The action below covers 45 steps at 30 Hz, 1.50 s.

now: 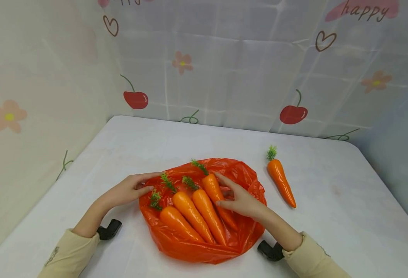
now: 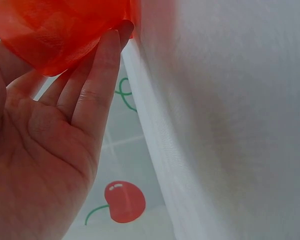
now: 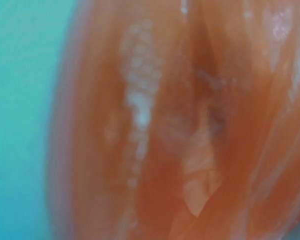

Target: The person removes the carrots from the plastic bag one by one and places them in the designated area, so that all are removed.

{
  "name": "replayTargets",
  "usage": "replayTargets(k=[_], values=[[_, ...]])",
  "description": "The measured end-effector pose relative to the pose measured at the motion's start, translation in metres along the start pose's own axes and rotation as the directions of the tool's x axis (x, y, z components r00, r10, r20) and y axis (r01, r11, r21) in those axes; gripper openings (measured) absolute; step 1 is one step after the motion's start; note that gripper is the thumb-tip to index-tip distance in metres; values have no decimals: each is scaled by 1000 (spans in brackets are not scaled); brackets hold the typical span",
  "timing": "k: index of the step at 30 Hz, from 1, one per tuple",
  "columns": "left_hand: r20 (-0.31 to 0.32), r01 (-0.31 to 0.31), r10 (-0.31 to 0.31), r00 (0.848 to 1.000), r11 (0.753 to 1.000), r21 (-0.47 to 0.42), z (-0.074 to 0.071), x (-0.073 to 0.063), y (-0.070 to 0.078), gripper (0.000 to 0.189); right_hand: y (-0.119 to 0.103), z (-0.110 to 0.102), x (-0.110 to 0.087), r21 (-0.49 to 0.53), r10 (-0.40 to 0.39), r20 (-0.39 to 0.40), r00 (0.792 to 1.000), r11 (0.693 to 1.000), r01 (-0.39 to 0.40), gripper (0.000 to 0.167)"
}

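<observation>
A crumpled red plastic bag [image 1: 169, 249] lies spread open on the table, with several orange carrots [image 1: 192, 212] with green tops side by side in it. My left hand [image 1: 129, 189] is at the bag's left rim, fingers nearly straight along it and thumb apart. The left wrist view shows the bag's film [image 2: 55, 35] lying over those fingers [image 2: 97, 90]. On the other side, my right hand [image 1: 242, 199] holds the rightmost carrot [image 1: 212, 187] in the bag, fingers by its top and thumb on its side. Blurred orange-red film [image 3: 165, 150] fills most of the right wrist view.
One more carrot [image 1: 281, 181] lies on the white table [image 1: 336, 208], right of the bag. Black angled wrist pieces [image 1: 110, 229] sit under both forearms near the sleeve cuffs. A patterned curtain [image 1: 225, 77] hangs behind the table's back edge and along its sides.
</observation>
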<state>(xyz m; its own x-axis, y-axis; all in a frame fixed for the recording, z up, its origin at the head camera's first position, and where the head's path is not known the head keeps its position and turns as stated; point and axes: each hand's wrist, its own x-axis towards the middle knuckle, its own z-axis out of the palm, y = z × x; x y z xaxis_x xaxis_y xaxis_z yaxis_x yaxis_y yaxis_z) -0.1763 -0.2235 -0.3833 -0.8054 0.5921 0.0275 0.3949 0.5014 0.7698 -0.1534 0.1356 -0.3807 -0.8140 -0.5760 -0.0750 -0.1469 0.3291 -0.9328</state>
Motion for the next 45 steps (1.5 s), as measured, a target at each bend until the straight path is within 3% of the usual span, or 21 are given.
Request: replayTargets(k=[10, 30, 45], values=[[6, 16, -16, 1000, 1000, -6, 0, 0, 0, 45, -2, -6, -2, 137, 82, 11, 997, 987, -83, 75], [3, -4, 4, 1000, 999, -34, -1, -2, 6, 44, -8, -14, -4, 181, 71, -14, 997, 981, -67, 74], [-1, 11, -11, 1000, 1000, -20, 1, -1, 2, 45, -19, -36, -16, 147, 85, -105, 991, 987, -70, 73]])
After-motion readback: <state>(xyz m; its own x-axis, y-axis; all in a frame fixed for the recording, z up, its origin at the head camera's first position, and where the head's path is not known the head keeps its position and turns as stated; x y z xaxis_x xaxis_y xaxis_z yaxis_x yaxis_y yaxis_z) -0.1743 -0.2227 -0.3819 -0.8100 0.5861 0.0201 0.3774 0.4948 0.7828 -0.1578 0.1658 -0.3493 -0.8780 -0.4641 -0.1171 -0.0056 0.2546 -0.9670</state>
